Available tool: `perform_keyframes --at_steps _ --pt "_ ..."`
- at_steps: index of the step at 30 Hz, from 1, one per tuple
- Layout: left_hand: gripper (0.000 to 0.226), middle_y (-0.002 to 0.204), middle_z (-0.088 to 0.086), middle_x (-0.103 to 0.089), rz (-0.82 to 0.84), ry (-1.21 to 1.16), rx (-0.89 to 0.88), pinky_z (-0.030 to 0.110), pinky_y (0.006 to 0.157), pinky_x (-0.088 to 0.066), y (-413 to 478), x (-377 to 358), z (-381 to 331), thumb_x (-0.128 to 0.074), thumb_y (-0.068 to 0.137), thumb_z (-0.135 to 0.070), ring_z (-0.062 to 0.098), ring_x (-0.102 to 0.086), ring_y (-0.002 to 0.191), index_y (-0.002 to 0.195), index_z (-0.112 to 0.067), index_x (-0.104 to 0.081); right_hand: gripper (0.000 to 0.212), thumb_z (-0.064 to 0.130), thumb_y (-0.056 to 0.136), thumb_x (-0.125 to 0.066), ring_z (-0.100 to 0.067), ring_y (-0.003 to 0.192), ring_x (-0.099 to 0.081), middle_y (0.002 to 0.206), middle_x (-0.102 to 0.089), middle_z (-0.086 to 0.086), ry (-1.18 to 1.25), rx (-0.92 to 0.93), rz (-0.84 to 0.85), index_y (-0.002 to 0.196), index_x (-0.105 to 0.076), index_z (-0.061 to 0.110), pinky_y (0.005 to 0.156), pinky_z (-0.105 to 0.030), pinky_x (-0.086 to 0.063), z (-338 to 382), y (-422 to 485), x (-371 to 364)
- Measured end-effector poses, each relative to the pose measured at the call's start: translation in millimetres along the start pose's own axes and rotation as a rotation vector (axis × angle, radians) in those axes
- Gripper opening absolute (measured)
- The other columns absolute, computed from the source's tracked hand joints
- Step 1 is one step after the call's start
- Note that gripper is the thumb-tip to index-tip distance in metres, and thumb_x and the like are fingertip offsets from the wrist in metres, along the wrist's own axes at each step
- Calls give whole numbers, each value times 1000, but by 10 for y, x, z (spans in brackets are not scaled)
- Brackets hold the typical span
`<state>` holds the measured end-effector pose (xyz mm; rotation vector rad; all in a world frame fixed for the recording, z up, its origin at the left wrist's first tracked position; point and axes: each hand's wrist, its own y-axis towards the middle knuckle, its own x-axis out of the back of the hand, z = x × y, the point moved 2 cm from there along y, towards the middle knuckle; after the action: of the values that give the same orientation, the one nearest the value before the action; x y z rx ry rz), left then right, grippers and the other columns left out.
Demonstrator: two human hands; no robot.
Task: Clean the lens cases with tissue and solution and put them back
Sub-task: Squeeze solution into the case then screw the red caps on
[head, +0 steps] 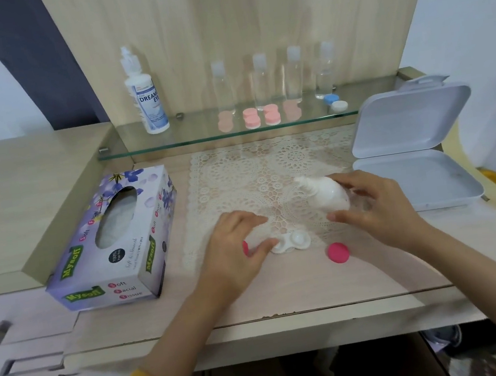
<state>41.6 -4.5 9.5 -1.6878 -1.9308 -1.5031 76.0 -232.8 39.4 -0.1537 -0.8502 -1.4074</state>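
On the bench [285, 290] near its front edge lies a loose pink cap [338, 252]. Just left of it, the left hand [238, 246] pinches the open white lens case [291, 241] at the lace mat's edge. Behind, the right hand [378, 202] grips a tilted small white bottle [328, 193]. Farther back, the glass shelf [202, 138] carries a solution bottle [145, 91] and pink cases [262, 116].

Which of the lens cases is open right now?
The white lens case by the left hand, its wells bare; a pink cap lies beside it. The shelf cases are capped.

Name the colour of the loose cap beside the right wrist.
The cap is bright pink; head view.
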Motion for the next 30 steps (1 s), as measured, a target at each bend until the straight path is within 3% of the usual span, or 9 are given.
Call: perform_keyframes --at_steps 4,7,10,13,15,21,30 --pt "53 96 -4 -63 166 31 51 22 84 -32 -70 -165 -3 -53 70 -57 9 -50 93 102 -17 -69 55 12 65 -81 -12 91 -46 98 -58 5 -220 120 98 116 -63 18 78 -9 -30 -28 60 9" --pt "44 94 -8 -62 157 27 109 27 82 -30 -77 -187 10 -60 69 -52 13 -52 91 100 -22 -70 58 8 63 -80 -21 91 -46 99 -59 -2 -324 202 152 117 -62 15 77 -21 -32 -42 66 -22" --pt "33 89 -10 -57 137 -20 140 28 82 -34 -72 -174 23 -68 70 -41 10 -49 87 96 -22 -71 61 6 54 -83 -30 85 -51 93 -61 -6 -459 349 184 112 -66 13 72 -38 -43 -20 72 -73" --pt "28 89 -7 -57 143 -45 153 26 83 -33 -73 -158 21 -75 71 -33 11 -48 88 96 -20 -71 62 4 47 -83 -22 82 -46 88 -61 -5 -556 489 203 107 -68 14 64 -35 -40 25 110 -103" --pt "28 87 -9 -54 137 -63 167 25 81 -33 -76 -143 12 -77 70 -31 10 -46 87 96 -20 -72 63 4 46 -84 -24 82 -49 88 -61 -5 -582 533 211 106 -68 15 64 -34 -38 65 153 -107" --pt "29 88 -10 -55 127 -80 181 23 80 -31 -78 -132 7 -77 70 -32 8 -47 87 96 -23 -71 62 -1 48 -86 -31 86 -51 91 -60 -8 -574 588 302 106 -68 12 59 -40 -51 165 233 -101" --pt "26 88 -5 -60 148 -106 198 29 82 -38 -78 -127 9 -76 69 -33 14 -53 88 93 -23 -72 58 -3 47 -85 -32 79 -50 87 -59 -6 -599 664 331 102 -69 10 54 -40 -50 240 275 -119"
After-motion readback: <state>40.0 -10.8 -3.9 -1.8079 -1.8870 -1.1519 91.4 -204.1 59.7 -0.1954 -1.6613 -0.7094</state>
